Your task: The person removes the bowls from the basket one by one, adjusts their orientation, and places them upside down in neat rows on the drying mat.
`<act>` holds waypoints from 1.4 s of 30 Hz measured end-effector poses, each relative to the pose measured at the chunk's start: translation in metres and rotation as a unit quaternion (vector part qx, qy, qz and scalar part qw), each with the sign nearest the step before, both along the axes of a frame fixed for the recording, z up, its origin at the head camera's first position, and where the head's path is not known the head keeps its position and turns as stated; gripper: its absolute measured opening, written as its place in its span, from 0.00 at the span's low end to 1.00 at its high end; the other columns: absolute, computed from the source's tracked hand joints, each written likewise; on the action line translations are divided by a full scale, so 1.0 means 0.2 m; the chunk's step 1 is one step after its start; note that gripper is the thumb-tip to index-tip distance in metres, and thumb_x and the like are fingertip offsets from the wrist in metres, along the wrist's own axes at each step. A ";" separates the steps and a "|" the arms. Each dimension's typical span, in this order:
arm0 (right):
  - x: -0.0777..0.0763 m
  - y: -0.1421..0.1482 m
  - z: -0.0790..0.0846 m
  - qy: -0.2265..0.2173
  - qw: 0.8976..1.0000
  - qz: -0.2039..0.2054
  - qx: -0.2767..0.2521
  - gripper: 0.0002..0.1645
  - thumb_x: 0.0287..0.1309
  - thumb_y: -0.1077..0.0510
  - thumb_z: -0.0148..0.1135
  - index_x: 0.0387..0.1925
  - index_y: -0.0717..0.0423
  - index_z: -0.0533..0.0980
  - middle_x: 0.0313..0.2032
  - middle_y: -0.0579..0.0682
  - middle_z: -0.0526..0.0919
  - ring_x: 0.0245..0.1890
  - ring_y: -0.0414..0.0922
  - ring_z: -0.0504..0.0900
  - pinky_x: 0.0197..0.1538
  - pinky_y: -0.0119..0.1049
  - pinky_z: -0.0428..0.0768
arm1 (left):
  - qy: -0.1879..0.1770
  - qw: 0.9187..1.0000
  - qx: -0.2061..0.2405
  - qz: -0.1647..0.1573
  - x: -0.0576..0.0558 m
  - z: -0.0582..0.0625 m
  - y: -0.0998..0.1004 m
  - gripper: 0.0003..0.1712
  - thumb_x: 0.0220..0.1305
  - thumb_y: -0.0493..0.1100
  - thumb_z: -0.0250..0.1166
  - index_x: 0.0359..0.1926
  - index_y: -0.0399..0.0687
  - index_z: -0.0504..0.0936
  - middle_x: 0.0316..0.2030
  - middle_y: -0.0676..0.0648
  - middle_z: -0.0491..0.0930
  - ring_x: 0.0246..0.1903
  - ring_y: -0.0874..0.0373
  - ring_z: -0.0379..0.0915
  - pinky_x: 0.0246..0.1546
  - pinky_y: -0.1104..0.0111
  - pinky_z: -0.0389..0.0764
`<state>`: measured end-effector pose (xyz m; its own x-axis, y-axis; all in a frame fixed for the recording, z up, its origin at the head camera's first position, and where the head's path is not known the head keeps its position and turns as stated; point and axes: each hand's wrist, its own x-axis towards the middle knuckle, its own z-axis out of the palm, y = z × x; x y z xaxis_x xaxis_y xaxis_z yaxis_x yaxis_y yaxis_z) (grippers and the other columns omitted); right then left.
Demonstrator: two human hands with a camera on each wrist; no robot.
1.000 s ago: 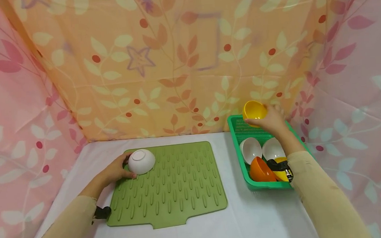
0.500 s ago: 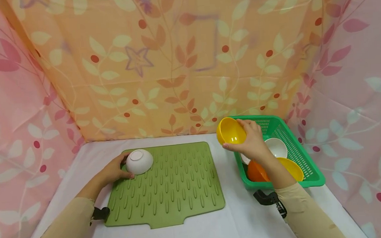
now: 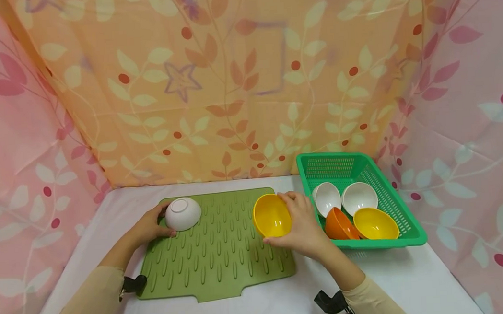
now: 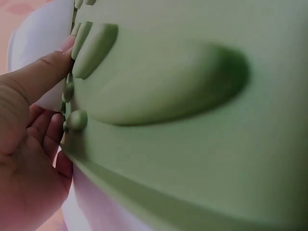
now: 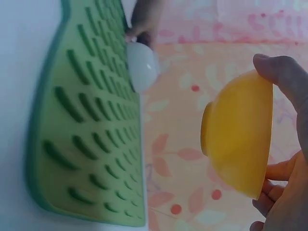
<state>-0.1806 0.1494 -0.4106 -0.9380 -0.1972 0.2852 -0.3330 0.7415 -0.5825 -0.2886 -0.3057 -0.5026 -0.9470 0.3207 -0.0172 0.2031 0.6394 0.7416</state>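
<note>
On the back left of the green ridged mat (image 3: 217,269), a white bowl (image 3: 184,214) lies upside down. My left hand (image 3: 149,224) holds it from the left, thumb in front and fingers behind. My right hand (image 3: 304,227) grips a yellow bowl (image 3: 272,216) by its rim over the mat's right side, its hollow tilted toward the head camera. In the right wrist view, this yellow bowl (image 5: 240,130) is apart from the mat, pinched between thumb and fingers. Mat ridges fill most of the left wrist view, where the left hand (image 4: 33,120) shows at the edge.
A green plastic basket (image 3: 380,243) stands to the right, holding two white bowls (image 3: 359,198), an orange bowl (image 3: 340,225) and another yellow bowl (image 3: 375,223). White cloth (image 3: 282,301) covers the table. Patterned curtains (image 3: 216,144) enclose the back and both sides.
My right hand has carried the yellow bowl from above the basket leftward and down, over the right part of the mat. The left hand stays at the white bowl.
</note>
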 end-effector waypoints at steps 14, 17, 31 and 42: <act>0.02 -0.14 -0.24 0.014 0.998 0.057 0.033 0.71 0.26 0.35 0.88 0.73 0.57 0.67 0.65 0.52 0.66 0.68 0.54 0.58 0.67 0.57 0.66 | -0.042 0.998 -0.013 0.046 0.05 0.13 0.02 0.65 0.53 0.47 0.81 0.79 0.31 0.47 0.75 0.25 0.53 0.70 0.24 0.55 0.64 0.34 0.67; 0.03 -0.13 -0.25 0.021 0.997 0.056 0.039 0.72 0.26 0.33 0.88 0.73 0.57 0.67 0.64 0.51 0.67 0.68 0.54 0.59 0.67 0.56 0.66 | -0.036 0.997 -0.022 0.069 0.11 0.22 0.05 0.63 0.60 0.54 0.76 0.80 0.33 0.45 0.74 0.24 0.53 0.69 0.23 0.56 0.61 0.34 0.70; 0.04 -0.14 -0.23 0.009 0.997 0.062 0.034 0.73 0.28 0.33 0.87 0.75 0.55 0.64 0.66 0.50 0.65 0.69 0.53 0.57 0.69 0.57 0.63 | 0.048 0.998 0.033 0.037 0.51 0.60 0.44 0.46 0.66 0.56 0.71 0.76 0.44 0.62 0.71 0.38 0.67 0.69 0.38 0.63 0.64 0.38 0.67; 0.05 -0.14 -0.22 0.042 0.995 0.075 0.045 0.73 0.27 0.30 0.86 0.75 0.54 0.64 0.65 0.51 0.66 0.68 0.53 0.58 0.67 0.57 0.66 | -0.012 0.994 0.110 0.026 0.65 0.48 0.69 0.38 0.63 0.56 0.73 0.71 0.53 0.71 0.66 0.50 0.76 0.65 0.48 0.71 0.61 0.50 0.74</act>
